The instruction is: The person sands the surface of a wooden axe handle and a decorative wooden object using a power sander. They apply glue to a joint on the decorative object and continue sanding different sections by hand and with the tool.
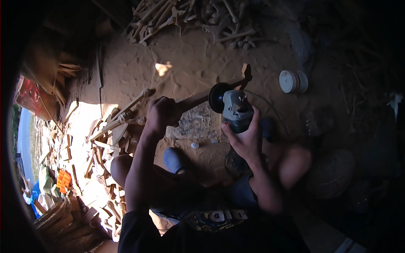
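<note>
My left hand [161, 113] is closed round the near end of a long wooden piece [195, 100], which slants away to the right. Its far end is a knobbed, carved tip [247, 71]. In my right hand [248, 138] is an angle grinder [237, 110] with a grey head, fingers wrapped round its body. The round black disc [217, 97] on the grinder lies against or just over the middle of the wooden piece; exact contact cannot be told. A flat worn board [194, 125] lies on the ground below the piece.
Long, knob-ended pieces [158, 19] are heaped at the far side, and more lie in a sunlit pile [112, 130] at left. A white round container [291, 81] rests on its side at right. A thin cable [268, 103] crosses the sandy ground. My feet [173, 159] flank the board.
</note>
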### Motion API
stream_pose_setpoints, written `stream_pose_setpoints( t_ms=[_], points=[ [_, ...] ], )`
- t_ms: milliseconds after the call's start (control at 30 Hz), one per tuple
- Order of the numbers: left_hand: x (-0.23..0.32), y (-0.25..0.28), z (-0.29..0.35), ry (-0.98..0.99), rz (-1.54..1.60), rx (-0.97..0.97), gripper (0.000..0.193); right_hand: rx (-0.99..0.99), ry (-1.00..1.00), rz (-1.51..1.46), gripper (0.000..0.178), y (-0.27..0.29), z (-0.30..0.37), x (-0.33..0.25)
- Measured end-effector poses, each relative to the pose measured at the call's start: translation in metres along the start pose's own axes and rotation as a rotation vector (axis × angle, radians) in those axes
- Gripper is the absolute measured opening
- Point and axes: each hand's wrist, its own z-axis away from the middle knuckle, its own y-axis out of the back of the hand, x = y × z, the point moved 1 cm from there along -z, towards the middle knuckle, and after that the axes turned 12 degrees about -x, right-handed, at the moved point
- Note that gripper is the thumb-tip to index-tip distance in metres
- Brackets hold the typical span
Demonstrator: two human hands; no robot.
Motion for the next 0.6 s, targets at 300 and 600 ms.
stream_pose_setpoints(
  t_ms=[300, 600],
  points=[
    [-0.066, -0.029, -0.014, 0.407, 1.037, -0.130, 0.020, 0.126, -0.054, -0.366, 0.069, 0.053, 0.015, 0.000],
    [-0.174, -0.108, 0.024, 0.540, 0.759, -0.587, 0.027, 0.179, -0.165, -0.865, 0.040, 0.105, 0.036, -0.015]
  ],
)
